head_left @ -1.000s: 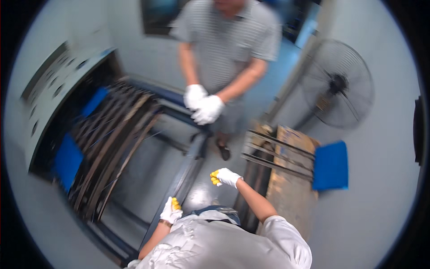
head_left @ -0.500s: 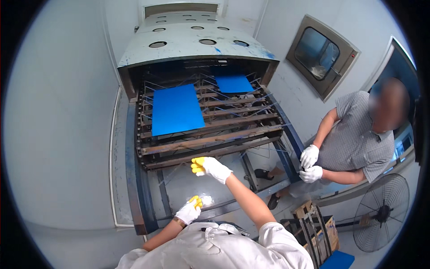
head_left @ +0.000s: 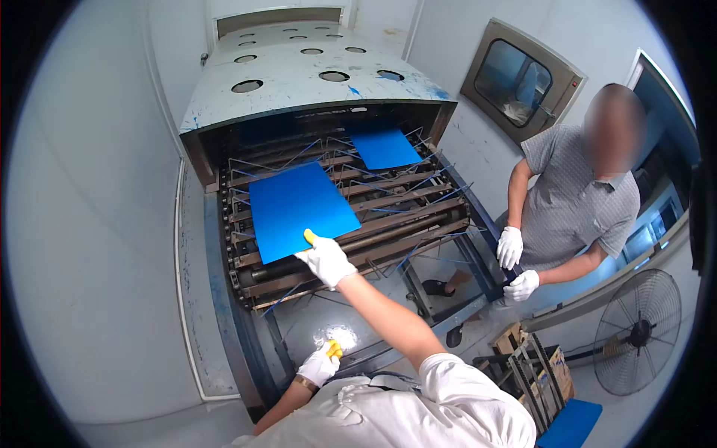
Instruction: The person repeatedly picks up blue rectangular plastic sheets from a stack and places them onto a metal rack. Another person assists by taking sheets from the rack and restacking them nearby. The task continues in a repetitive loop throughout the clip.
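Observation:
A flat blue sheet rests on the wire supports of a slatted chain conveyor. My right hand, in a white glove with yellow fingertips, grips the sheet's near edge. Its thumb lies on top; the other fingers are mostly hidden under the sheet. Lower down, close to my body, my left hand wears the same kind of glove. Its fingers are curled together and I see nothing in them. Farther back, a second blue sheet lies on the conveyor, partly inside the hood's mouth.
A pale metal hood with round holes covers the conveyor's far part. At right, a co-worker in white gloves stands beside the frame. A fan and a rack with a blue sheet are at lower right.
My right hand has reached forward and taken hold of the near blue sheet's edge. That sheet has come nearer to me. The left hand stays low; the co-worker's hands have moved slightly apart.

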Demonstrator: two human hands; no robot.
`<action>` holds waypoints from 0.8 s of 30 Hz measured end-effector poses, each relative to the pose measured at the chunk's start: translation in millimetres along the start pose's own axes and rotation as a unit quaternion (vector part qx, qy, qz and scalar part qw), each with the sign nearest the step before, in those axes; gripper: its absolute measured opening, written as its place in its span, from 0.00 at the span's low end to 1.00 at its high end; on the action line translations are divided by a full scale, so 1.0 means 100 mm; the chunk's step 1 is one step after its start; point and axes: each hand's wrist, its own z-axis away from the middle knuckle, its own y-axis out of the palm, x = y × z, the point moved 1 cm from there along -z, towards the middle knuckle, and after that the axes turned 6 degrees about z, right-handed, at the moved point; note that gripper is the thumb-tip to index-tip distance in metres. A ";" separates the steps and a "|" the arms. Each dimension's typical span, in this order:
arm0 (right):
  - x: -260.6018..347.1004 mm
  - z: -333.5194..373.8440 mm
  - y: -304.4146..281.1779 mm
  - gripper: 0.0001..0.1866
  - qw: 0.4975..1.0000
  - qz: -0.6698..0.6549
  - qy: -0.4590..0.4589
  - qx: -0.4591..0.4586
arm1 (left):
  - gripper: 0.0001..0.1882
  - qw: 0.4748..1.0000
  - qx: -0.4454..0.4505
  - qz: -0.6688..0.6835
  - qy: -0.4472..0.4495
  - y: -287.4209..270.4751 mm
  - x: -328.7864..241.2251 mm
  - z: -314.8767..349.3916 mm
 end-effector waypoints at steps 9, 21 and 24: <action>0.69 1.57 -1.14 0.12 0.890 0.419 -0.168 -0.056 | 0.15 0.984 0.107 0.069 0.123 0.90 -0.47 0.12; 0.70 3.96 -2.38 0.16 0.722 0.643 -0.219 -0.129 | 0.21 0.563 0.356 -0.658 0.351 2.47 0.92 -0.09; 0.67 4.56 -2.60 0.17 0.722 0.645 -0.158 -0.195 | 0.22 0.663 0.446 -0.559 0.221 2.63 1.58 -0.27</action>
